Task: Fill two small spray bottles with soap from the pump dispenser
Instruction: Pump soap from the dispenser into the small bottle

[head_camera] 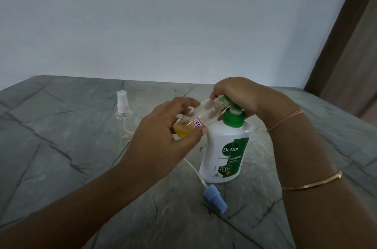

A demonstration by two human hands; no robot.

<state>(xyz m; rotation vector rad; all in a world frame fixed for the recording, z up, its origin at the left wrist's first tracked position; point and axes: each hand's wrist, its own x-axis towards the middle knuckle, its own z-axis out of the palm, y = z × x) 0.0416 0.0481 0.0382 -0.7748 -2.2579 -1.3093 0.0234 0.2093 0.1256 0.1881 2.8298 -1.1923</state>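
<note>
Toward desk's middle: left hand curled round tilted spray bottle, light, probably soap-slick, so hold mid-body; right hand curled over pump dispenser head.

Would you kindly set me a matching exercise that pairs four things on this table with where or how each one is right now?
Things
1. labelled small bottle
2. pump dispenser
3. blue spray head
4. capped spray bottle

States
A. lies on its side on the table, tube attached
B. stands upright, far left, white sprayer fitted
C. held tilted in the left hand, yellow soap at its base
D. stands upright under the right hand

Pairs: 1-C, 2-D, 3-A, 4-B
</note>
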